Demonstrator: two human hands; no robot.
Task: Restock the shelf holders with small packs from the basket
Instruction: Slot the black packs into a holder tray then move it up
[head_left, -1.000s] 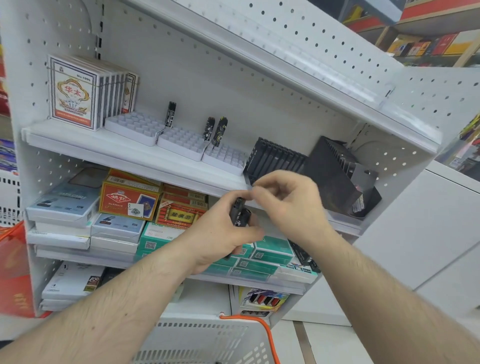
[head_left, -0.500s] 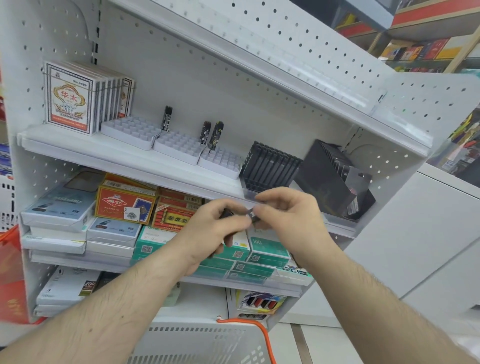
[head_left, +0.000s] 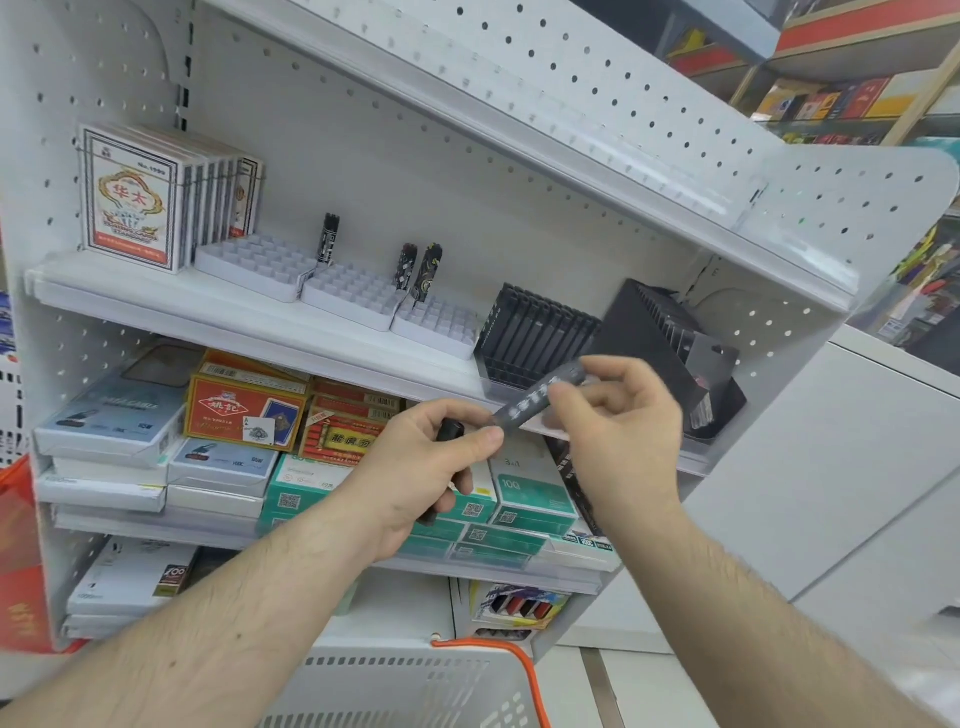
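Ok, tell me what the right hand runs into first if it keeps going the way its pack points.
Most likely the black slotted holder on the upper shelf: the right hand aims its dark pack up and right toward it. Depth is unclear.

**Open trays left, crowded right**

Mostly bare: white plastic grid trays (head_left: 353, 293), open from above. Blocked only by three slim dark upright packs (head_left: 330, 240) along the rear cells. Crowded rightward by black slotted holders (head_left: 535, 332), possibly full. Capped overhead by white perforated shelf (head_left: 597, 124).
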